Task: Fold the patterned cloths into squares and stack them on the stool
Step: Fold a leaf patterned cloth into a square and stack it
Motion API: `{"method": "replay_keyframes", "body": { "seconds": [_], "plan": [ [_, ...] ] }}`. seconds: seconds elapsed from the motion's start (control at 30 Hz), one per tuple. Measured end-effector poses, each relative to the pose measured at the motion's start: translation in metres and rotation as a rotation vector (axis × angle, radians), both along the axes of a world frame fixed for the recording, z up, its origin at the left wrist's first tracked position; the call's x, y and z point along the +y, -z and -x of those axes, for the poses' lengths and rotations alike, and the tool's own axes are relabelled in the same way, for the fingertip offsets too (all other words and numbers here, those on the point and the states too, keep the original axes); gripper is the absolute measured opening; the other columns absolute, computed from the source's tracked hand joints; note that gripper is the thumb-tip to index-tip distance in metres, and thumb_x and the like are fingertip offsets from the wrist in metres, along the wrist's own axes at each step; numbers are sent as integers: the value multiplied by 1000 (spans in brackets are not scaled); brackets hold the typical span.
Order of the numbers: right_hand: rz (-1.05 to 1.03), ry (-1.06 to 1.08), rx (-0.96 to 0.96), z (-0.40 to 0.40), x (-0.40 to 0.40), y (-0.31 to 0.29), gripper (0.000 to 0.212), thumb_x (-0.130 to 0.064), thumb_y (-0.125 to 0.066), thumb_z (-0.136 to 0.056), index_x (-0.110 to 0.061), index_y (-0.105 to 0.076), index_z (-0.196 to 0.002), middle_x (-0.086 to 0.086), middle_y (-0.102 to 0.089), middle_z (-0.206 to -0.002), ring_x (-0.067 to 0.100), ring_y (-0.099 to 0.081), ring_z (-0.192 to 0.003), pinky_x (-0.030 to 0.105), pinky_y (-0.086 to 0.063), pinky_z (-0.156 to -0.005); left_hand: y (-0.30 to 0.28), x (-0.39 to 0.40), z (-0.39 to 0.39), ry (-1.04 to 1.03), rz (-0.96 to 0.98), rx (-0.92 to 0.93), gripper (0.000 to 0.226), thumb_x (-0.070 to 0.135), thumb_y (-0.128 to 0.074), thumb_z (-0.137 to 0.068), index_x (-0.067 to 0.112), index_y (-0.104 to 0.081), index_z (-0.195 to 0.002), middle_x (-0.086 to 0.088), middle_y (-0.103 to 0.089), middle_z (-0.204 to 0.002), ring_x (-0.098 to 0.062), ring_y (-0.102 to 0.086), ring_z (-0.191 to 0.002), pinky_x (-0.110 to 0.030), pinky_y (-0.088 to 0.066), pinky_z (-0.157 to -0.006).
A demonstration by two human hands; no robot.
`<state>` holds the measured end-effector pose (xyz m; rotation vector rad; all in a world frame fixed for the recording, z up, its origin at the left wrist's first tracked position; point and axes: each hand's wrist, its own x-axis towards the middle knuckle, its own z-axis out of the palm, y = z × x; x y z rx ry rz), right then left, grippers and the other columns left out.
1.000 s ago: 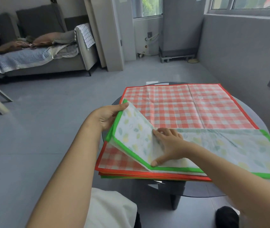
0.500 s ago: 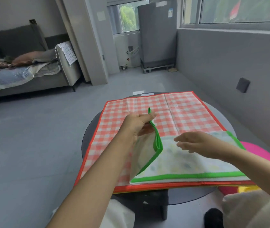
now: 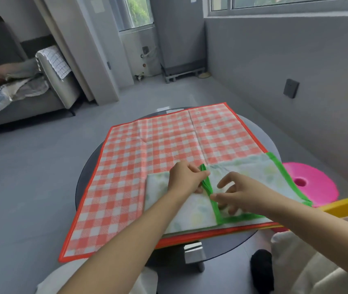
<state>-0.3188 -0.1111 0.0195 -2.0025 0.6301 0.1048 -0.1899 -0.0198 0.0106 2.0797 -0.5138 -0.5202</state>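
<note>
Left hand [image 3: 187,179] pinches the green-edged cloth [image 3: 192,215] (half folded); right hand [image 3: 240,190] fingers spread loosely.

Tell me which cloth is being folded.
The green-edged cloth, pinched by the left hand; the red checked cloth lies flat underneath.

Under your left hand [image 3: 184,180] lies the green-bordered cloth [image 3: 192,215], a thin matt fabric with a pale printed pattern and a smooth, brighter green binding, which your fingers pinch. Beneath both hands the red checked cloth [image 3: 158,149] looks like the same thin matt material, creased along its fold lines. Below it, the round table [image 3: 228,249] has a dark, glossy, glass-like top. Just beyond your right hand [image 3: 238,193], the pink stool [image 3: 315,183] is smooth plastic with a slight sheen.
</note>
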Motion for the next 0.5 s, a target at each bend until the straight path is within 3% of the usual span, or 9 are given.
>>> {"method": "replay_keyframes", "body": {
  "seconds": [0.1, 0.3, 0.4, 0.5],
  "plan": [
    [88, 9, 2, -1, 5, 6, 44, -42, -75, -73, -21, -50, -103, -4, -69, -77, 6, -62, -60, 22, -49, -60, 3, -1, 1, -10, 6, -3, 25, 27, -75, -80, 11, -56, -76, -4, -68, -79, -15, -66, -54, -23, -56, -60],
    [249, 38, -29, 0, 16, 17, 47, -47, -76, -68, -26, -48, -99, -9, -65, -72, 4, -60, -71, 35, -53, -74, 9, 1, -4, 12, -7, -42, 20, 29, -71, -84, 10, -65, -87, -6, -70, -83, -13, -63, -61, -25, -54, -69],
    [245, 71, -68, 1, 21, 20, 44, -45, -76, -70, -27, -49, -99, -10, -66, -71, 4, -60, -71, 36, -53, -73, 18, 2, -15, 48, -65, -276, 11, 24, -68, -86, 15, -70, -89, 1, -68, -93, -10, -60, -85, -24, -49, -79],
    [268, 82, -82, 1, 24, 20, 41, -47, -74, -71, -28, -51, -99, -11, -65, -73, 3, -59, -71, 33, -52, -71, 25, 3, -23, 84, -175, -474, 13, 34, -66, -86, 25, -69, -94, 6, -59, -110, -11, -48, -109, -24, -26, -89]
  ]
}}
